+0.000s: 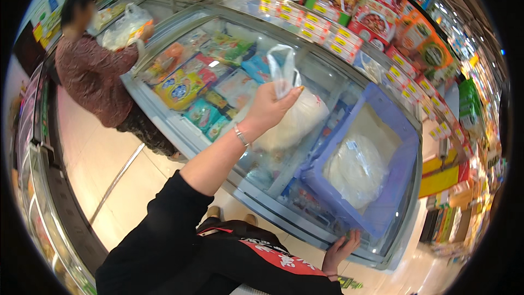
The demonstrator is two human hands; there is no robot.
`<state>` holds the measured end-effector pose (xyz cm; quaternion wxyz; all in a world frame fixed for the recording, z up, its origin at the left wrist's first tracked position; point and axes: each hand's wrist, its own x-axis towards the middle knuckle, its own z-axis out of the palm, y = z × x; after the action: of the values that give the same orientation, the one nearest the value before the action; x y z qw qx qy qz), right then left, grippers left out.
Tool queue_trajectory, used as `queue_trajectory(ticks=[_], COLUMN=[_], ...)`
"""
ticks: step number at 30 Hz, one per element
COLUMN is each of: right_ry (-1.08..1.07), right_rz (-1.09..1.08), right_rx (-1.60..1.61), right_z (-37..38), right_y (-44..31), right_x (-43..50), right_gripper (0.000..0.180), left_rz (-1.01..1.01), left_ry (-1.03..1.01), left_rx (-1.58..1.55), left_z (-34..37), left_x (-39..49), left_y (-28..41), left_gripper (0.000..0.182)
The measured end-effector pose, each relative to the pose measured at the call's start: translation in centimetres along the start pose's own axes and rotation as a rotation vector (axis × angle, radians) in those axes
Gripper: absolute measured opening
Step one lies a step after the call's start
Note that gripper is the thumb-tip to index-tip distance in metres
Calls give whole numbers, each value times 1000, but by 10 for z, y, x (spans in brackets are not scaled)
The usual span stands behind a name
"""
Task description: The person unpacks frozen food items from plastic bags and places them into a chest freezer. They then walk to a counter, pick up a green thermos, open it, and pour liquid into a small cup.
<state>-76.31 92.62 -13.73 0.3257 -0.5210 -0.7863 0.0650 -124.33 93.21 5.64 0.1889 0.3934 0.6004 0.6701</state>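
My left hand (268, 108) grips the gathered handles of a white plastic bag (294, 121), lifting it over the glass top of a chest freezer (241, 172). The bag bulges with pale contents that I cannot make out. Along the freezer's near right edge rests my right hand (344, 248), fingers spread and holding nothing. Just beyond those fingers a purple plastic bin (393, 196) stands on the freezer top. Inside it lies a clear plastic bag (356, 172) of whitish contents, with a small label.
Colourful frozen-food packets (180, 88) show through the glass. Beyond the freezer runs a shelf of packaged foods (374, 20) with price tags (311, 26). A person (94, 65) stands at the left beside the freezer, holding a filled plastic bag (129, 26). A glass-fronted display case (35, 196) borders the tiled floor (90, 155).
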Motion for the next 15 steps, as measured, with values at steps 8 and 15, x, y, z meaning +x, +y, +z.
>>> queue_trajectory(ticks=[8, 15], right_ry=[192, -320], right_rz=[-74, 20], right_rx=[194, 508], right_z=[-22, 59], right_y=[-107, -190], right_x=[1, -68], right_gripper=[51, 31], left_rz=[-124, -422], left_ry=[481, 751], left_rx=[-105, 132], left_z=[-174, -320], left_x=[-185, -414], left_y=[84, 85], left_gripper=[24, 21])
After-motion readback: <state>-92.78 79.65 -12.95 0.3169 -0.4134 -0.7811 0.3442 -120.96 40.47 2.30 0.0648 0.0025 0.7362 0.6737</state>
